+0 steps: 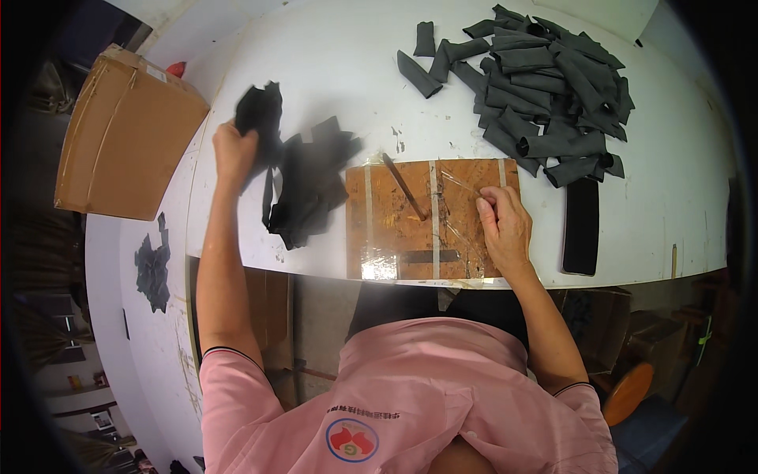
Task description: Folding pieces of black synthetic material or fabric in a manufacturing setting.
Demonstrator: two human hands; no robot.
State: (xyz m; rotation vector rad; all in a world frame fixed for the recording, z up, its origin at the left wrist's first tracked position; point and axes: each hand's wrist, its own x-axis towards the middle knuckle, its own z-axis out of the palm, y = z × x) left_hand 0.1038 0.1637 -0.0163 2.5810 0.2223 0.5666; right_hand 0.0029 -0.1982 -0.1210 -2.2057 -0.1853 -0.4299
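Note:
My left hand (234,154) is closed on a bunch of black cloth pieces (260,114), raised at the left of the white table. Just right of it lies a loose heap of similar cloth pieces (308,186), partly in shadow. My right hand (507,225) rests at the right side of a brown wooden board (387,237) banded with clear tape. Its fingers are curled together with the thumb; whatever they may pinch is too small to tell. A thin brown rod (404,186) slants over the board, and a dark strip (430,257) lies near its front edge.
A large pile of dark grey cloth tubes (553,87) covers the back right. A long black flat object (581,229) lies right of my right hand. At the left stand a cardboard box (130,134) and more dark cloth pieces (152,268). An orange stool (629,393) is below right.

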